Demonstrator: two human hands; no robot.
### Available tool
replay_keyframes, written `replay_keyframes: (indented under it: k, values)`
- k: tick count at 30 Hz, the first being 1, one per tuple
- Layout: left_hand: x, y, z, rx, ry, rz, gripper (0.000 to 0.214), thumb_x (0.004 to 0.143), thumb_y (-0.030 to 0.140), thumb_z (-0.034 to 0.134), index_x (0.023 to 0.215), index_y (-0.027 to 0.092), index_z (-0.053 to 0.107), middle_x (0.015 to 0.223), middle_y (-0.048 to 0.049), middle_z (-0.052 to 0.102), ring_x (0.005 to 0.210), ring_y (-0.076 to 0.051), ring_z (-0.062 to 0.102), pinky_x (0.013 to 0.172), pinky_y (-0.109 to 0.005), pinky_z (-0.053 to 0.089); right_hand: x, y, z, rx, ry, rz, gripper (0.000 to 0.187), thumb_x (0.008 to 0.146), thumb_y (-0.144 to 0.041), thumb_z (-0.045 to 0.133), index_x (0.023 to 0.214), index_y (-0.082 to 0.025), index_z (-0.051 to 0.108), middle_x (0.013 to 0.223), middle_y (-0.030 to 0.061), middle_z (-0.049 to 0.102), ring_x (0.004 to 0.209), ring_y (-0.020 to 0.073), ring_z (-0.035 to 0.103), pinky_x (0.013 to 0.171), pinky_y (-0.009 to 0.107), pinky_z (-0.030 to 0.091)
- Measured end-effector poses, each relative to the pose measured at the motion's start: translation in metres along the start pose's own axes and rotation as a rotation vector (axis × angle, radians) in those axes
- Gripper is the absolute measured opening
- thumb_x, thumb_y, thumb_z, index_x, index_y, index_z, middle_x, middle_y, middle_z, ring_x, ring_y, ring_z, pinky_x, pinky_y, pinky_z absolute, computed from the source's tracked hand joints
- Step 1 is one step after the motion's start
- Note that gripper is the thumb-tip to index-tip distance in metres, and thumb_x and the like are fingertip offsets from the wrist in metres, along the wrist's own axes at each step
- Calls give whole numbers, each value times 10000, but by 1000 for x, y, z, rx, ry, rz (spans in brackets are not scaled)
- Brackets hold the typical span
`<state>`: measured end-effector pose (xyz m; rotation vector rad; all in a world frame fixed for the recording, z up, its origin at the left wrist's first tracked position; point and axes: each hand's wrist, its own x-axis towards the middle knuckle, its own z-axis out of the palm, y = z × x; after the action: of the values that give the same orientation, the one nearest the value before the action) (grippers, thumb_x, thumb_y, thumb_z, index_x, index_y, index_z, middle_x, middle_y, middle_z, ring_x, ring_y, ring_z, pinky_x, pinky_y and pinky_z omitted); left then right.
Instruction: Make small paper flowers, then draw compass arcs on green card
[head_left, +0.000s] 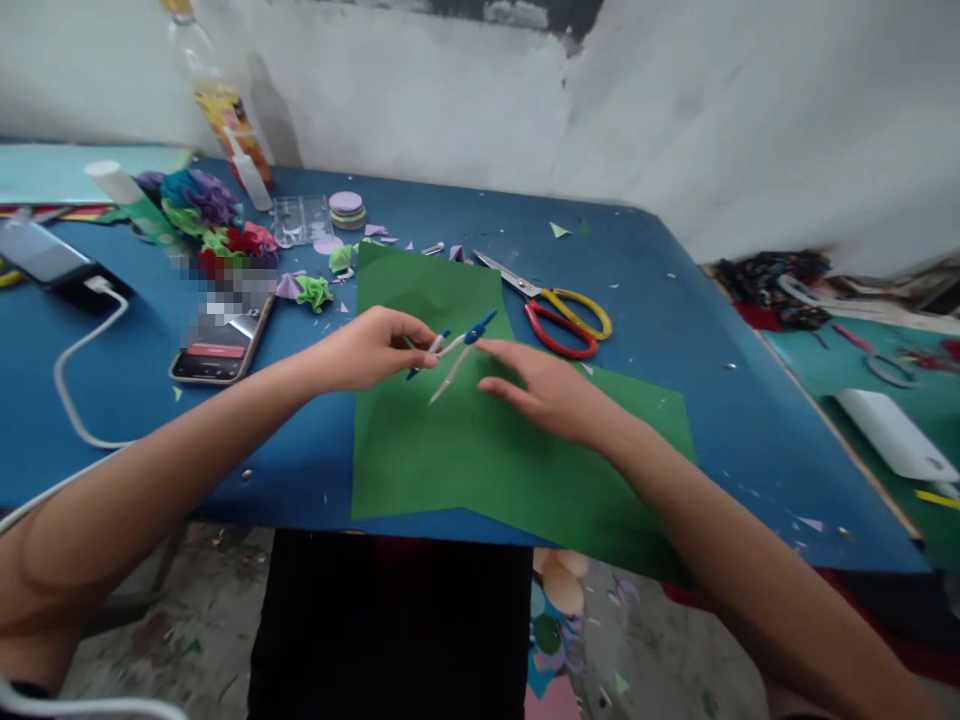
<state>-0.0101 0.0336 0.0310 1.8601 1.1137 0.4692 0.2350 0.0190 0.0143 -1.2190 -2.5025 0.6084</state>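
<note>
Two green paper sheets (465, 450) lie overlapped on the blue table (705, 400). Above them my left hand (375, 347) pinches one leg of a blue and silver drawing compass (454, 352), whose legs are spread and whose point slants down toward the paper. My right hand (551, 390) rests on the paper just right of the compass, fingers stretched out, with a fingertip close to the compass hinge.
Red and yellow scissors (559, 310) lie beyond the paper. At the left are a phone (221, 345), a second phone on a white cable (45, 255), crumpled paper flowers (217, 225), a glue bottle (247, 175), a stack of paper discs (346, 208). A neighbouring green table (885, 400) stands right.
</note>
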Motion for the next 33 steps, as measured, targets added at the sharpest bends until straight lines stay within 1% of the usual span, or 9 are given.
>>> replay_keyframes:
  k: [2,4,7,9,12,15,17,24,33]
  values:
    - [2,4,14,-109,-12,55,254,787,282,630,967,116,702,712,-15,640,581,-87,492,536,-209,369,-1,-8,-8,259,192,-27,530,919,-542,441,1303,-189,533,1113,117,681,970,213,669,849,401,553]
    - [3,7,27,-191,-17,124,215,793,245,639,954,117,702,748,-18,659,620,-90,531,569,-206,408,-5,-16,-13,439,342,-94,403,928,-461,493,1238,-222,585,953,48,710,801,132,676,717,277,569]
    - [1,7,43,-232,-4,282,165,818,196,632,950,129,704,843,-31,677,727,-104,591,670,-215,466,-15,-22,-17,538,426,-234,201,910,-314,573,1064,-257,688,853,-7,721,732,77,668,662,182,549]
    - [-2,5,51,-213,19,391,154,837,171,620,962,145,708,886,-35,676,771,-106,609,717,-214,479,-22,-22,-18,566,402,-328,208,842,-279,665,1047,-270,701,858,-15,732,745,76,682,679,165,555]
    - [-6,-2,60,-179,13,495,156,857,136,601,969,146,708,912,-47,677,788,-102,632,735,-198,495,-29,-19,-19,577,307,-452,356,747,-223,753,1095,-267,688,866,-4,745,769,100,701,694,184,573]
    - [-8,-6,63,-150,-31,550,161,862,113,594,978,139,702,913,-60,682,799,-106,647,738,-194,514,-32,-19,-22,528,193,-510,321,745,-176,748,1053,-254,702,836,9,747,774,129,712,683,218,594]
    - [-9,-8,64,-121,-37,573,163,863,108,595,985,140,699,906,-62,685,802,-110,650,742,-201,522,-32,-20,-24,495,152,-518,300,746,-172,747,1035,-242,706,820,16,746,775,140,718,674,219,603]
    - [-11,-7,59,-68,-15,579,171,866,124,604,1002,164,700,916,-57,693,804,-113,652,744,-214,529,-32,-19,-25,465,168,-548,241,752,-159,745,986,-202,714,820,27,746,761,129,719,665,181,603]
    - [-13,-7,56,-74,-46,542,178,861,130,607,995,188,710,942,-52,698,836,-120,658,771,-211,522,-31,-21,-22,435,202,-552,275,749,-194,753,1015,-254,714,804,3,750,704,139,720,605,190,611]
